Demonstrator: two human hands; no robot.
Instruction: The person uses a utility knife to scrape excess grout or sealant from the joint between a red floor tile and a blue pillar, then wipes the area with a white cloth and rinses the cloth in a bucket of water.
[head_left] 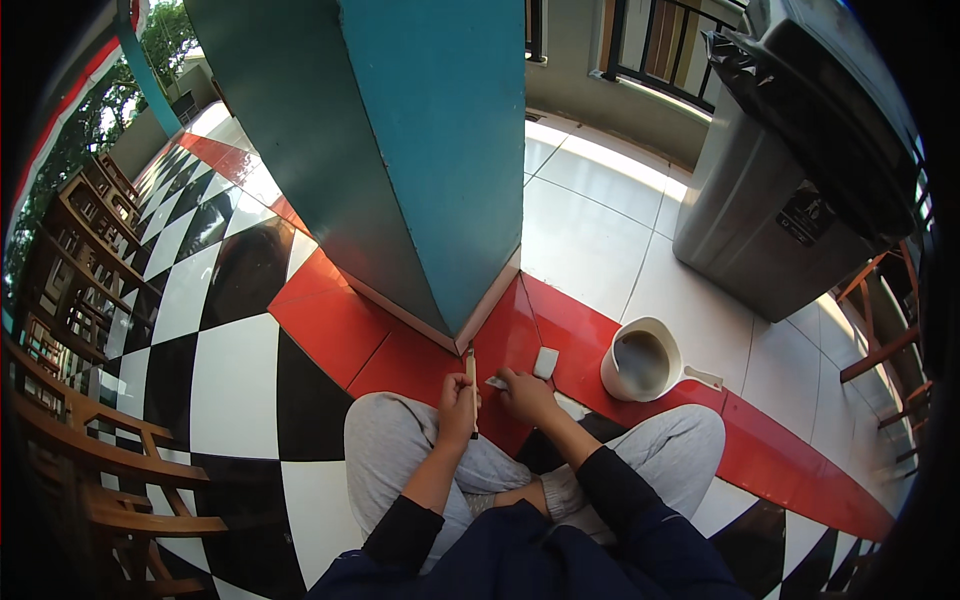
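Close to the bottom corner of a blue-green pillar [440,180], my left hand [457,405] is closed around a slim tan stick-like tool [473,368]. Its tip points at the pillar's pale base edge; its exact kind is unclear. Just to the right, my right hand [527,398] is closed, with a small whitish piece [497,382] at its fingertips, too small to name. A pale rectangular block [545,362] lies on the red tiles beyond that hand. Farther right stands a white dipper [608,372] with a handle, holding cloudy grey liquid.
I sit cross-legged on checkered tiles [235,400] beside a red tile border [790,455]. A large grey bin [735,200] with a black liner stands at the far right. Wooden chairs [130,450] line the left, and another wooden piece of furniture [880,355] is at the right edge.
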